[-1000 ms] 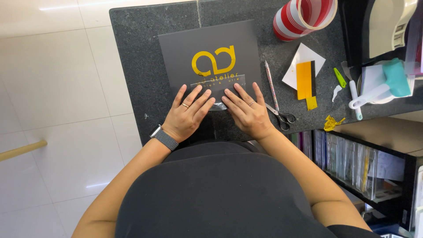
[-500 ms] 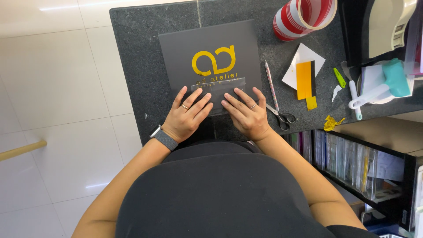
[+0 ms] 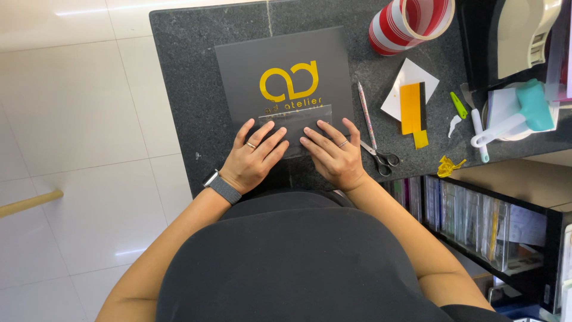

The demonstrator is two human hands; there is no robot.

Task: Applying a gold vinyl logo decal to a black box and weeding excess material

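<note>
Dark granite worktop carries the grey board with its gold logo. My left hand and right hand lie flat, fingers spread, gripping nothing, pressing the clear film strip at the board's near edge. I'd judge that even pressure outward from the middle avoids bubbles.

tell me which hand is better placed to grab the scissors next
Right, probably. The right hand lies flat on the clear film strip, and the scissors lie just beside it on the dark counter. The left hand is on the far side and would have to cross over.
</note>
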